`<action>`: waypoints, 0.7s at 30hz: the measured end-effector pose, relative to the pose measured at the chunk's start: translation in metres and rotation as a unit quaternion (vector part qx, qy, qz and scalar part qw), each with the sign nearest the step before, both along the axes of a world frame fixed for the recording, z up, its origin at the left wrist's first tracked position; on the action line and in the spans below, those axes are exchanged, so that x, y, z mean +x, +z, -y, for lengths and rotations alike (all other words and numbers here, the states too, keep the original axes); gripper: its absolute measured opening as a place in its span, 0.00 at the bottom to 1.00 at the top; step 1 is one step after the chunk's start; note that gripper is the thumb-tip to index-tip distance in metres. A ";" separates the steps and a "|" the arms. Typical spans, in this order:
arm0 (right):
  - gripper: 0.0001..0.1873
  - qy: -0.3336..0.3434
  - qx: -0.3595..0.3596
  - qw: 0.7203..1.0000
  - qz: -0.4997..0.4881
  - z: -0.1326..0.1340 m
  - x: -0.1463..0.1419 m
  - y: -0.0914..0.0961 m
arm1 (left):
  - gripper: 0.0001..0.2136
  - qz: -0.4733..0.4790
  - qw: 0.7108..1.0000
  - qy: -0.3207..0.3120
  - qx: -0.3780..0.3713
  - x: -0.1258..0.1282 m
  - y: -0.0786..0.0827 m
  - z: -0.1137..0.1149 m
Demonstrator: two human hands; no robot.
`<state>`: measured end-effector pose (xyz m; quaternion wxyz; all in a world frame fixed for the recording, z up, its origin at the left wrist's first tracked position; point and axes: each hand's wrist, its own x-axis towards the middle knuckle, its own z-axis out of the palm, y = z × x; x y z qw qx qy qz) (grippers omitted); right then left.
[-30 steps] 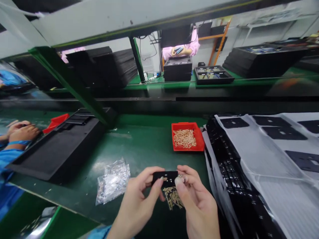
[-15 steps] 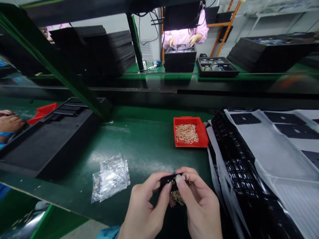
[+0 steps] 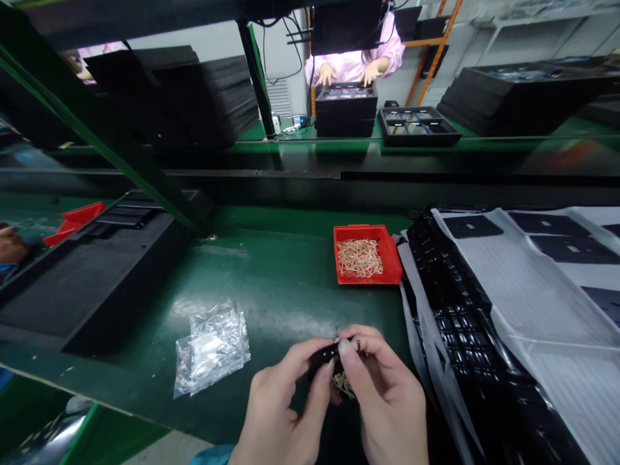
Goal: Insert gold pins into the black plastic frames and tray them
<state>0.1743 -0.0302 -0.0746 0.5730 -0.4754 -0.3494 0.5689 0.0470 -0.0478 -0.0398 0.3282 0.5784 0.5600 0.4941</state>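
My left hand (image 3: pixel 278 403) pinches the left end of a small black part (image 3: pixel 323 355) between thumb and fingers. Pale dots, perhaps small holes, run along its upper face. At the other end, the thumb and forefinger of my right hand (image 3: pixel 394 397) close on it, covering most of that end. Below the part, partly hidden by my fingers, lies a heap of thin beige pieces (image 3: pixel 343 385). Beyond my hands, a red bin (image 3: pixel 371 280) holds many similar beige strips (image 3: pixel 359 257).
Clear plastic bags (image 3: pixel 216 352) lie left on the green bench (image 3: pixel 276 258). A black foam tray (image 3: pixel 92 271) stands farther left, behind a slanted green post (image 3: pixel 104 132). At right, white sheeting (image 3: pixel 527 303) carries flat black pieces. Across the bench, a person in pink (image 3: pixel 387 55) faces stacked trays.
The black part has tilted slightly between my fingers; my grip stays much the same. The person opposite has raised their hands off the tray with fingers spread. The view has shifted a little.
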 end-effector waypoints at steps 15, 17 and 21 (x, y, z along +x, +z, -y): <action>0.08 -0.114 0.042 0.988 0.097 0.011 -0.019 0.000 | 0.10 0.018 0.998 0.062 -0.011 0.014 0.009 -0.002; 0.08 -0.125 0.053 0.985 0.104 0.012 -0.020 0.001 | 0.09 0.033 0.996 0.073 -0.025 0.016 0.009 -0.003; 0.06 -0.149 0.058 0.979 0.123 0.015 -0.024 0.003 | 0.07 0.076 0.989 0.104 -0.067 0.019 0.010 -0.004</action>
